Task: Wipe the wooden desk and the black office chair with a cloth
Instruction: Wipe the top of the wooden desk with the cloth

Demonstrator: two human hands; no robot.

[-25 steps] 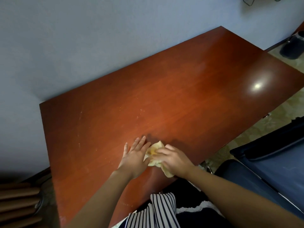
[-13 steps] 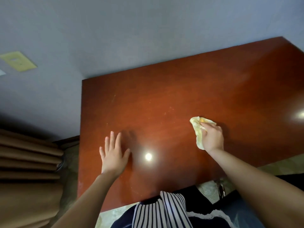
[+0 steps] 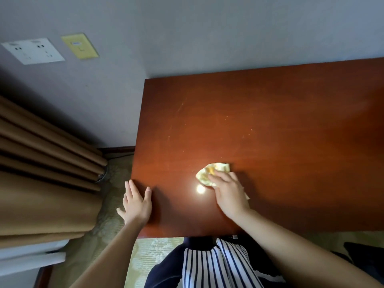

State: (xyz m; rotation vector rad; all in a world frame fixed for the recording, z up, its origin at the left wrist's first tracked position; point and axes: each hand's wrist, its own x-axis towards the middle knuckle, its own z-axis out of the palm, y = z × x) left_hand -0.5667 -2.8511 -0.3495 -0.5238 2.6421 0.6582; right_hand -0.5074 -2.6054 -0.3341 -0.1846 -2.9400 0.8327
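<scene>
Hands first: my feed shows the left hand (image 3: 136,204) lying flat with its fingers straight and spread, across the left edge of the bench (image 3: 270,121) near its front corner. The right hand (image 3: 229,194) lies palm down on the cloth (image 3: 212,171) and presses it against the wood. Its fingers are laid over the fabric, not closed round it, though they are a little blurred.

By size, the grey wall (image 3: 187,28) fills the top of the view and the bench stands against it. The bench top is red-brown and glossy, with faint pale scratches and specks across its middle. A brown curtain (image 3: 41,173) hangs in heavy folds on the left, just beside the bench's left edge, its lower folds close to the left hand. Patterned floor (image 3: 153,252) shows between the curtain and the bench and along the front edge. A striped garment (image 3: 218,267) sits below the front edge, between the two forearms. At the lower right a dark shape (image 3: 363,252) pokes in, and I cannot tell what it is.

On the wall up left are a white socket plate (image 3: 33,51) and a yellow plate (image 3: 80,46) beside it.

The cloth is small, pale yellow and crumpled. It sits in the front half of the bench, left of centre, with a bright glare spot (image 3: 200,189) just beside it.
</scene>
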